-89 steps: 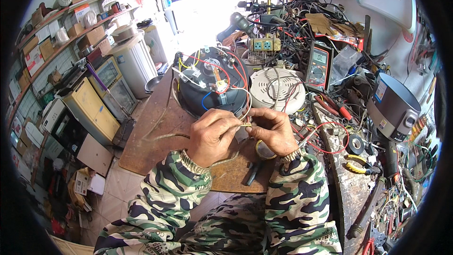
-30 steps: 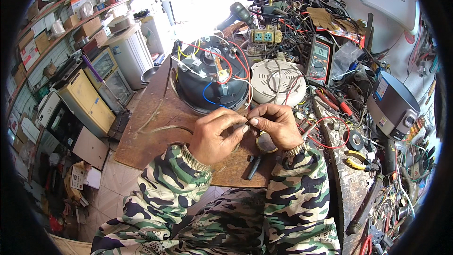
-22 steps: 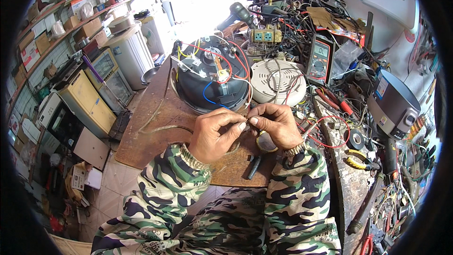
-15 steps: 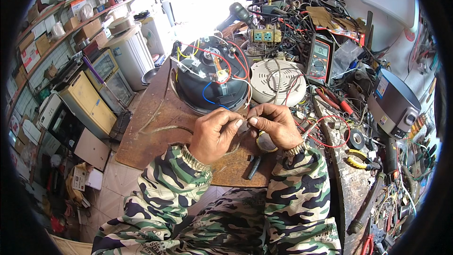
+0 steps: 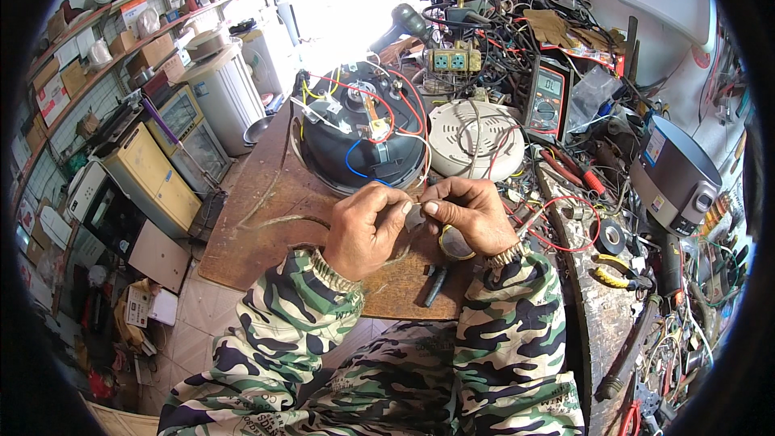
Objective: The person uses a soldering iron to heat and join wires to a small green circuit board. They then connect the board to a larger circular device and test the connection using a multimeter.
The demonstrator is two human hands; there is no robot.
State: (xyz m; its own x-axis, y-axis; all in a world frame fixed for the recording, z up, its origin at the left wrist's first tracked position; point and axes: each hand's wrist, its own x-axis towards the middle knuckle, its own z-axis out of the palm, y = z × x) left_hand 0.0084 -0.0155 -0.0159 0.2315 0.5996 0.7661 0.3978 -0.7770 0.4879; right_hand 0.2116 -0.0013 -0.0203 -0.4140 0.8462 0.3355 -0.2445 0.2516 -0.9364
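Observation:
My left hand point(image 5: 363, 226) and my right hand point(image 5: 472, 211) meet over the front of the brown wooden board point(image 5: 250, 234). Thumb and forefinger of each are closed in a pinch, the fingertips almost touching. Between them is something small and thin, mostly covered by the fingers, which I cannot make out. Just beyond the hands sits an upturned round black appliance base point(image 5: 323, 153) with red, yellow, white and blue wires and metal brackets exposed. A round piece with a yellowish rim point(image 5: 458, 244) lies partly under my right hand. Closer to me is a short black tube point(image 5: 436, 287).
Right of the black base lies a cream vented round cover point(image 5: 475, 139). A multimeter point(image 5: 546, 101) stands behind it, beside heaped cables point(image 5: 517, 16). Along the cluttered right side are yellow-handled pliers point(image 5: 620, 273), black tape point(image 5: 611, 237) and a grey cooker housing point(image 5: 674, 178). Shelves point(image 5: 121, 20) line the left wall.
Both hands stay in the same place, with only a slight shift of the pinching fingertips. Nothing else has visibly moved.

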